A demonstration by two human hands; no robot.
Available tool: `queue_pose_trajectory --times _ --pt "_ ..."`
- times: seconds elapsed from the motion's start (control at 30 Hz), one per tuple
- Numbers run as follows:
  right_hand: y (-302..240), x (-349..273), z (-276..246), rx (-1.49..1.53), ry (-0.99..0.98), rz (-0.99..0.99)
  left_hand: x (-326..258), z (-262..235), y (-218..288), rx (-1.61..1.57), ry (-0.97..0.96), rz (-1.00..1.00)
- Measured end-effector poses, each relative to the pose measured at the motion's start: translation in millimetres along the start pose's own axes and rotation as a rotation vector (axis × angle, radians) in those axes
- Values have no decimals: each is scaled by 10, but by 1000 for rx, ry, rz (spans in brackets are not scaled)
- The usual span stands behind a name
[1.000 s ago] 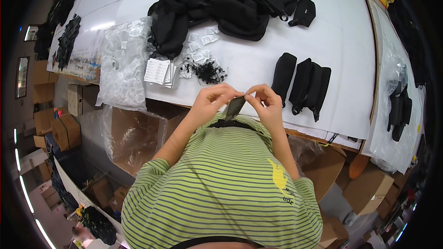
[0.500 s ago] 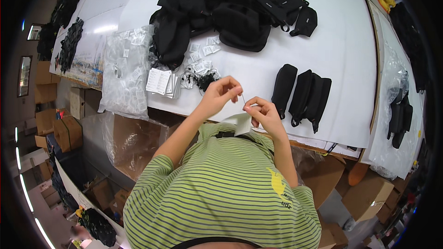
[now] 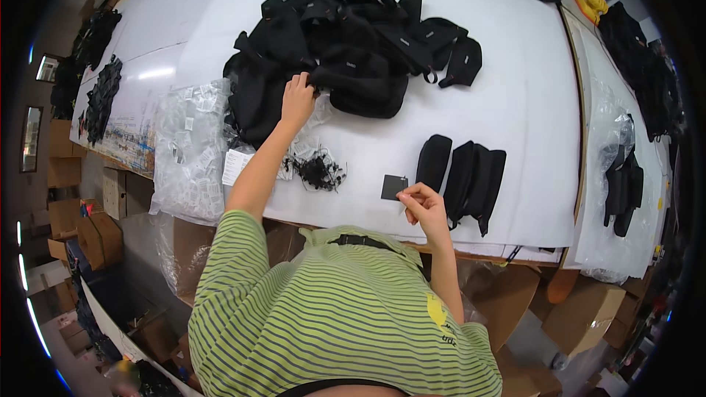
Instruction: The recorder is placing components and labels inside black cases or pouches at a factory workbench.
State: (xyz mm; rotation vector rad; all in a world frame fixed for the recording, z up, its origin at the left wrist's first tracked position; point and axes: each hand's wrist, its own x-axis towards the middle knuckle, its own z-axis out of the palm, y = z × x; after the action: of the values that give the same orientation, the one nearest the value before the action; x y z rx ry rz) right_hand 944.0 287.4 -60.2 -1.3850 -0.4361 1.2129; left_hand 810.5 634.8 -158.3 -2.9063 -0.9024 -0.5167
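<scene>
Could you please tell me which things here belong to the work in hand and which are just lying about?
Probably part of the work:
dark square card, in the grip of the right hand
heaped black fabric pouches, at the left hand
tangled thin black strings

Apparently just lying about:
smooth yellow object, upper right
brown cardboard box, lower right

A broad, flat white surface (image 3: pixel 522 95) carried everything. Across its far middle lay a heap of soft black fabric bags (image 3: pixel 353 77). On the near left lay a crinkled clear plastic bag (image 3: pixel 168 165) of small white packets (image 3: pixel 189 123), beside some white paper cards (image 3: pixel 234 165) and a loose tangle of thin black cords (image 3: pixel 320 173). Long black fabric pouches (image 3: pixel 461 180) lay side by side near right.
</scene>
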Motion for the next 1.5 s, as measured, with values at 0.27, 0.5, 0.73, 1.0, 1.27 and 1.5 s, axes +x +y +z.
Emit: queue_pose_trajectory --times 0.27,0.5,0.73,1.0,1.27,1.5 --pt "219 139 178 -324 181 -97 -666 -1072 974 -513 -331 5" --pt "202 9 450 -590 219 -215 -1074 -1214 1512 -1600 -644 -726" --pt "338 -157 461 -687 163 -287 -1339 -1245 1611 -1362 -580 -647" --pt "276 -244 348 88 14 -134 -1315 -1484 1720 -1298 63 -484" --pt "257 -250 304 -225 146 -347 -1183 -1786 1850 -1750 -487 -576" --pt "153 -152 328 -821 -37 -249 -1197 -1761 1835 -1691 -456 -600"
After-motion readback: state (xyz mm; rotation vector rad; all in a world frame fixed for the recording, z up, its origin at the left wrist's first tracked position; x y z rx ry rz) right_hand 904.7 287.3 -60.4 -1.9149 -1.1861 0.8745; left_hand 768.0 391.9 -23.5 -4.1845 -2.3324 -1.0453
